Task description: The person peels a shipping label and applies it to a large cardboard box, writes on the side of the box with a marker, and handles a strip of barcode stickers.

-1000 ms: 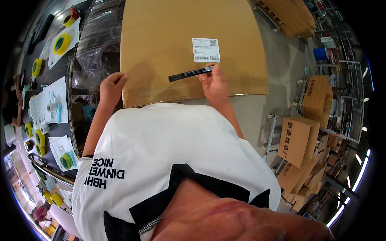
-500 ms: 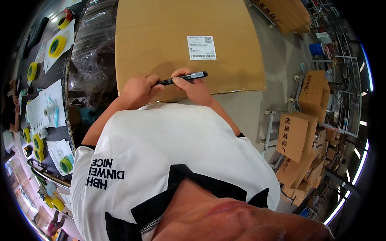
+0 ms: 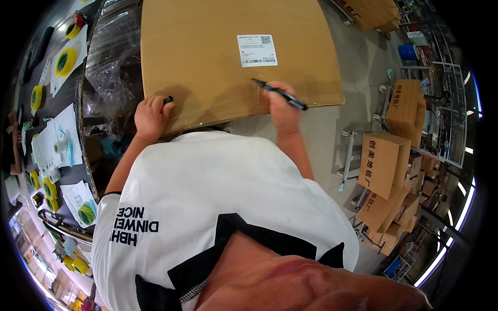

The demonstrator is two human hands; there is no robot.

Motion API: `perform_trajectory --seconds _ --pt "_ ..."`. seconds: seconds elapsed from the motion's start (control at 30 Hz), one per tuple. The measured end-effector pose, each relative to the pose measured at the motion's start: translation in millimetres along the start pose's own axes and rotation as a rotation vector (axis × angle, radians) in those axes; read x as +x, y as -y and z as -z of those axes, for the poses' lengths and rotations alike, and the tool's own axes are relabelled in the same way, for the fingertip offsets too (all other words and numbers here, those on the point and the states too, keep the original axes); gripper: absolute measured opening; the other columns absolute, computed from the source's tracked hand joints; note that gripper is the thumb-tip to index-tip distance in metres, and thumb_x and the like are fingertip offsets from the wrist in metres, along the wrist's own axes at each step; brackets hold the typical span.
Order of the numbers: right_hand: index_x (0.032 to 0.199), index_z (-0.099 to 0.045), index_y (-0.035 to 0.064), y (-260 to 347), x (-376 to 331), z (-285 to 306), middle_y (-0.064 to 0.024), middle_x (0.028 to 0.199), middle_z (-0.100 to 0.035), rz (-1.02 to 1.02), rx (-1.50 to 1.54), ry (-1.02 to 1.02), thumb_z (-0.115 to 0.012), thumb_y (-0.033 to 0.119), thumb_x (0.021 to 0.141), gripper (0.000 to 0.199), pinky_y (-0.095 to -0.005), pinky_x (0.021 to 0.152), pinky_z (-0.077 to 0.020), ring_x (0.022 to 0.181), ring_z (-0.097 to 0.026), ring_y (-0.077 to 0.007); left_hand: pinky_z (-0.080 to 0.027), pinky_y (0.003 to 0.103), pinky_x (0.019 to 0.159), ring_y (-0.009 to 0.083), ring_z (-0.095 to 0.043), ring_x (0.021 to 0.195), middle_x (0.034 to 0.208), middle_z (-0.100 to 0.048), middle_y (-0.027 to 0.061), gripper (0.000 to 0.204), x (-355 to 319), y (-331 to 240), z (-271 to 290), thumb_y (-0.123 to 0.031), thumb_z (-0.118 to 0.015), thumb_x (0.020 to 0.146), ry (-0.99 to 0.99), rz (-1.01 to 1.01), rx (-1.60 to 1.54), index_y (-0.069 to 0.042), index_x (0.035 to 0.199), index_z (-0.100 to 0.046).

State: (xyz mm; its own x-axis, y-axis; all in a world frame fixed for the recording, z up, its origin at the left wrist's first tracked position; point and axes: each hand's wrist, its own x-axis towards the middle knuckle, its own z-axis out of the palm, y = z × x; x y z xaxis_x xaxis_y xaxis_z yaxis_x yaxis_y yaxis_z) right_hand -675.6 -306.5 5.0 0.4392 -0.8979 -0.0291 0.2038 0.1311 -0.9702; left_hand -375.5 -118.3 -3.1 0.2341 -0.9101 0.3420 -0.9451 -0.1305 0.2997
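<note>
A large brown cardboard box [image 3: 207,52] lies in front of me, with a white printed label [image 3: 258,51] stuck on its top. My right hand [image 3: 282,106] grips an uncapped black marker pen [image 3: 282,94] above the box, near its front right part. The dark tip of the pen points up and left, below the label; whether it touches the cardboard I cannot tell. My left hand [image 3: 151,118] is closed around a small black pen cap [image 3: 168,99] at the box's front left corner.
To the left, a dark table [image 3: 57,93] carries papers and several rolls of yellow tape [image 3: 66,61]. Clear plastic wrap [image 3: 111,78] is bunched between table and box. On the right stand open cardboard boxes [image 3: 384,165] and metal racks [image 3: 456,103].
The cap has come off the marker. My hands have parted: the left moved left with the cap, the right moved right with the pen, its tip now exposed.
</note>
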Motion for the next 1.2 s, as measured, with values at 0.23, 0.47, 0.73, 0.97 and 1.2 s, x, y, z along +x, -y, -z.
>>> perform_trajectory --seconds 0.23,0.47,0.73,0.97,1.2 --pt "0.095 -0.062 0.0038 -25 -8 -59 -0.0042 0.082 -0.062 0.568 -0.538 0.300 -0.068 0.005 0.080 0.017 -0.0294 0.067 -0.0464 0.070 -0.055 -0.0144 -0.046 0.039 0.067 0.0299 -0.059 0.075 0.080 -0.063 0.0083 0.020 5 -5 -2 -0.028 -0.062 0.086 -0.016 0.012 0.054 -0.008 0.085 -0.060" --pt "0.093 -0.063 0.0031 -4 -14 -58 -0.0041 0.078 -0.059 0.262 -0.431 0.124 -0.067 0.003 0.080 0.013 -0.0282 0.062 -0.0445 0.067 -0.053 -0.0127 -0.046 0.039 0.066 0.0302 -0.059 0.074 0.079 -0.062 0.0085 0.019 5 -4 -2 -0.027 -0.064 0.085 -0.057 0.012 0.043 -0.009 0.084 -0.061" --pt "0.092 -0.064 0.0037 -20 -21 -80 -0.0030 0.076 -0.060 0.262 -0.553 0.261 -0.068 0.010 0.083 0.013 -0.0260 0.061 -0.0442 0.066 -0.052 -0.0114 -0.046 0.039 0.064 0.0286 -0.060 0.069 0.076 -0.063 0.0065 0.021 6 -4 -5 -0.031 -0.066 0.083 -0.102 -0.003 0.036 -0.011 0.084 -0.061" --pt "0.087 -0.064 0.0051 -19 -21 -88 -0.0060 0.070 -0.061 0.373 -0.647 0.267 -0.069 0.013 0.079 0.012 -0.0321 0.063 -0.0469 0.065 -0.056 -0.0205 -0.048 0.038 0.066 0.0298 -0.061 0.073 0.080 -0.065 0.0086 0.019 3 -4 -4 -0.027 -0.066 0.084 -0.074 0.025 0.028 -0.009 0.088 -0.062" --pt "0.082 -0.063 0.0060 -28 -18 -89 -0.0071 0.069 -0.061 0.423 -0.674 0.271 -0.069 0.012 0.077 0.009 -0.0346 0.062 -0.0474 0.064 -0.058 -0.0233 -0.049 0.039 0.066 0.0299 -0.061 0.074 0.081 -0.065 0.0090 0.020 2 -3 -6 -0.028 -0.065 0.084 -0.070 0.029 0.050 -0.009 0.088 -0.062"
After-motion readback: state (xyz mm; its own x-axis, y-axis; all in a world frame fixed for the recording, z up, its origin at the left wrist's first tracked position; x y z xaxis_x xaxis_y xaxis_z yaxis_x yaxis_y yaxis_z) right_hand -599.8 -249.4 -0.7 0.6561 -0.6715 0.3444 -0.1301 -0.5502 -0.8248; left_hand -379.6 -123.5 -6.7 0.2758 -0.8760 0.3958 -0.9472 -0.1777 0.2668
